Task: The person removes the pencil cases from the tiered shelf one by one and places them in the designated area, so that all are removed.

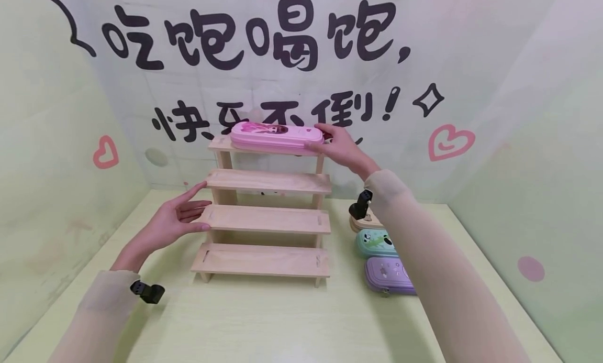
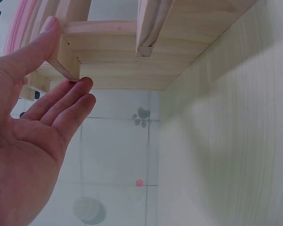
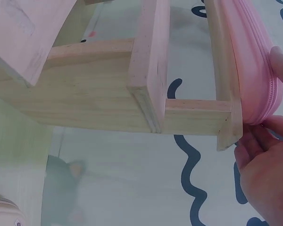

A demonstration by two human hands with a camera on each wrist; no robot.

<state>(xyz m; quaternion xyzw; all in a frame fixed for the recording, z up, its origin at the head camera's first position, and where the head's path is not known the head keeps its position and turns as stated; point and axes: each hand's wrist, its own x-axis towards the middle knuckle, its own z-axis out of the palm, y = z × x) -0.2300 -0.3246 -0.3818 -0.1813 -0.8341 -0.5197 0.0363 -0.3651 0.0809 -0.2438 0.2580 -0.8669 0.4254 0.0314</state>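
A pink pencil case (image 1: pixel 278 136) with a printed character on its lid lies along the top board of a wooden four-step rack (image 1: pixel 268 180). My right hand (image 1: pixel 343 147) holds the case's right end, thumb at the front and fingers round the far side. In the right wrist view, the zipped edge of the pencil case (image 3: pixel 254 61) shows against the top board. My left hand (image 1: pixel 165 221) is at the rack's left side, its fingers extended. Seen from the left wrist, the thumb and fingertips of that hand (image 2: pixel 33 136) meet the end of a step board.
To the right of the rack, a purple pencil case (image 1: pixel 383 274), a mint green one (image 1: pixel 372 242) and a beige one (image 1: pixel 360 224) lie in a row, partly hidden by my right arm. A printed wall (image 1: pixel 292 85) stands close behind the rack.
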